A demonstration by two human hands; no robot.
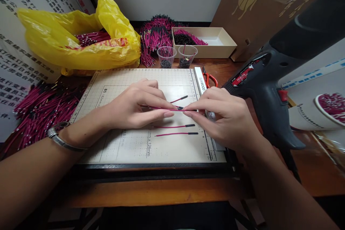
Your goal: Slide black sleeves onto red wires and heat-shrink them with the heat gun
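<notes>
My left hand [136, 106] and my right hand [223, 116] meet over a cream gridded cutting board [129, 143]. Both pinch one thin pink wire [164, 108] with a black sleeve at its right end, fingertips almost touching. My left hand also seems to hold a few more pink wires under its fingers. Two finished pink wires with black tips [176, 126] [176, 134] lie on the board just below the hands. Another one [179, 99] lies just above them.
A black heat gun [269, 90] stands to the right. Red scissors [209, 78], two clear cups [176, 56], a cardboard tray [215, 43] and a heap of pink wires [155, 34] sit behind the board. A yellow bag [81, 39] and loose wires [40, 111] lie left.
</notes>
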